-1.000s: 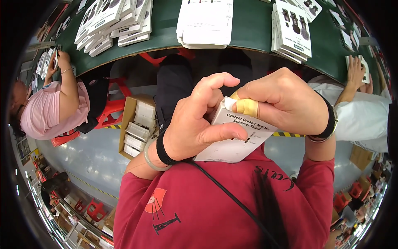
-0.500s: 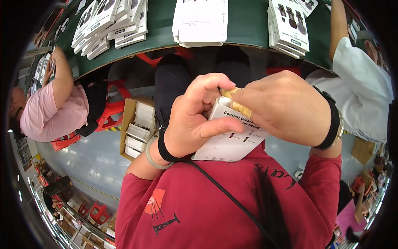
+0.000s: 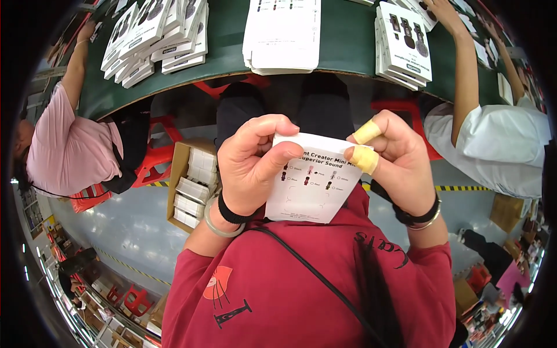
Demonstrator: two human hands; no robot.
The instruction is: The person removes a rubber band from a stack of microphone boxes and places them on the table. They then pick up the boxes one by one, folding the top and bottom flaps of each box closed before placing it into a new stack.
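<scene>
A flat white cardboard box with small coloured pictures and dark print on its face is held up in front of my chest. My left hand grips its upper left corner between thumb and fingers. At the upper right corner, my right hand pinches the edge between thumb and forefinger, both wrapped in yellow tape. The top edge of the box spans between the two hands. Whatever lies inside the box is hidden.
On the green table ahead stand a middle stack of white boxes, a left pile and a right stack. A carton of white boxes sits on the floor at left. Co-workers sit on both sides, near red stools.
My right hand has moved from over the box's top to its upper right corner. The box now faces me more squarely. Co-workers' arms on both sides have shifted.
</scene>
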